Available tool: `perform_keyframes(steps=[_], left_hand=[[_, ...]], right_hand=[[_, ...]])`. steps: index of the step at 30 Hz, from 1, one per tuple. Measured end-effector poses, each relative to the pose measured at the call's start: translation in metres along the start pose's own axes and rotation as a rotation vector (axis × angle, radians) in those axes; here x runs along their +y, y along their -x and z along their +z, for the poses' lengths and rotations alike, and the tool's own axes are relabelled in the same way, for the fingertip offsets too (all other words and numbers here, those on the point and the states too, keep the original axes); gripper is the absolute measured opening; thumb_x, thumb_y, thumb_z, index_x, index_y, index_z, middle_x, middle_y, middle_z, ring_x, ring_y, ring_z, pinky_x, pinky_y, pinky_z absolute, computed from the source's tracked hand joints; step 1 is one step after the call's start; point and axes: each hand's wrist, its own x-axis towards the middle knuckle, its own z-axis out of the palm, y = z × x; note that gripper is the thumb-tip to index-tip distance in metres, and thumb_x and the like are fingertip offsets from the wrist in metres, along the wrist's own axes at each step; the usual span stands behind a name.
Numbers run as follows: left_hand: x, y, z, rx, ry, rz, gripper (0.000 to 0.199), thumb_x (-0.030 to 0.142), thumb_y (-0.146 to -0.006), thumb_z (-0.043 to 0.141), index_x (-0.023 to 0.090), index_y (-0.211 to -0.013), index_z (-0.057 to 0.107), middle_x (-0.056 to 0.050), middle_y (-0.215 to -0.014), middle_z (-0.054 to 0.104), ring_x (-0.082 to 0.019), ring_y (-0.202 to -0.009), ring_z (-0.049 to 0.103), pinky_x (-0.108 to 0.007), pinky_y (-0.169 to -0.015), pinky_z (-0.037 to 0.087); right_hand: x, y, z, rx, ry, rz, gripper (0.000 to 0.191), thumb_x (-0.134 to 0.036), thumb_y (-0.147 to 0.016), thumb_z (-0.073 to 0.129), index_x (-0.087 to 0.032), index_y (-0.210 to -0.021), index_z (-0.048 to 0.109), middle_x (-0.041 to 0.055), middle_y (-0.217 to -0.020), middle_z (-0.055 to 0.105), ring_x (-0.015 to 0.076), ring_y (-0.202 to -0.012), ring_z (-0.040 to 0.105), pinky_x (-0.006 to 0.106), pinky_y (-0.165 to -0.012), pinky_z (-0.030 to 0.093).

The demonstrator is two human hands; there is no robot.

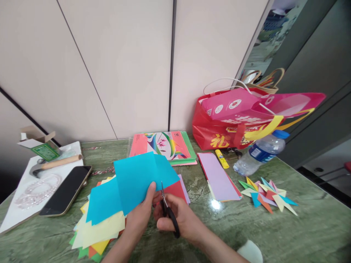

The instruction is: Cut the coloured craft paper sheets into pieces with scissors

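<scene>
Blue paper (135, 180) held above worktop (315, 233), left of centre; left grip (144, 204) pinches its near side, right grip (177, 215) closed round black-handled scissors (173, 221); clean cutting likely needs paper taut, blades square.

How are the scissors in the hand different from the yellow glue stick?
The scissors are held in the right hand, while the glue stick lies on the table. The scissors are black and silvery; the glue stick is mostly yellow. Both are long and narrow.
</scene>
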Motion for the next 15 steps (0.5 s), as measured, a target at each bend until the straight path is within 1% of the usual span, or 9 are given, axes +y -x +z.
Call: perform_keyframes(steps=[4, 7, 9, 13, 15], left_hand=[[0.003, 0.002, -0.001, 0.001, -0.022, -0.031, 0.021, 0.043, -0.062, 0.063, 0.023, -0.058, 0.067, -0.008, -0.071, 0.071, -0.031, -0.097, 0.058, -0.037, -0.093, 0.036], [0.0, -0.001, -0.001, -0.012, -0.033, -0.037, 0.023, 0.046, -0.061, 0.062, 0.024, -0.059, 0.067, -0.007, -0.075, 0.071, -0.03, -0.099, 0.057, -0.036, -0.094, 0.035], [-0.003, -0.002, -0.002, -0.008, -0.063, -0.041, 0.028, 0.051, -0.062, 0.059, 0.024, -0.063, 0.068, -0.007, -0.08, 0.071, -0.03, -0.101, 0.056, -0.037, -0.095, 0.033], [-0.008, -0.006, -0.002, 0.021, -0.137, -0.01, 0.038, 0.058, -0.063, 0.054, 0.025, -0.068, 0.069, -0.005, -0.085, 0.07, -0.031, -0.101, 0.056, -0.042, -0.097, 0.028], [-0.01, -0.007, -0.002, 0.016, -0.129, 0.021, 0.04, 0.06, -0.062, 0.054, 0.024, -0.069, 0.07, -0.006, -0.084, 0.07, -0.031, -0.099, 0.056, -0.041, -0.097, 0.029]], right_hand=[[-0.002, 0.0, 0.0, 0.006, 0.006, 0.003, 0.043, -0.036, -0.054, 0.077, -0.017, -0.085, 0.055, -0.0011, -0.073, 0.052, 0.0117, -0.064, 0.045, 0.023, -0.058, 0.035], [-0.003, 0.0, 0.001, 0.003, 0.007, 0.001, 0.044, -0.039, -0.053, 0.077, -0.017, -0.084, 0.055, -0.0014, -0.072, 0.052, 0.0115, -0.063, 0.045, 0.023, -0.057, 0.034], [-0.004, 0.0, 0.001, -0.002, 0.007, -0.001, 0.044, -0.04, -0.054, 0.076, -0.017, -0.084, 0.055, -0.0014, -0.072, 0.051, 0.0114, -0.062, 0.044, 0.023, -0.057, 0.033], [-0.005, 0.0, 0.002, -0.002, 0.022, -0.007, 0.041, -0.039, -0.056, 0.075, -0.016, -0.083, 0.054, -0.0022, -0.069, 0.05, 0.0108, -0.06, 0.041, 0.023, -0.056, 0.032], [-0.006, 0.0, 0.002, 0.004, 0.037, -0.016, 0.039, -0.039, -0.057, 0.075, -0.016, -0.082, 0.054, -0.0027, -0.067, 0.049, 0.0106, -0.059, 0.04, 0.023, -0.055, 0.031]])
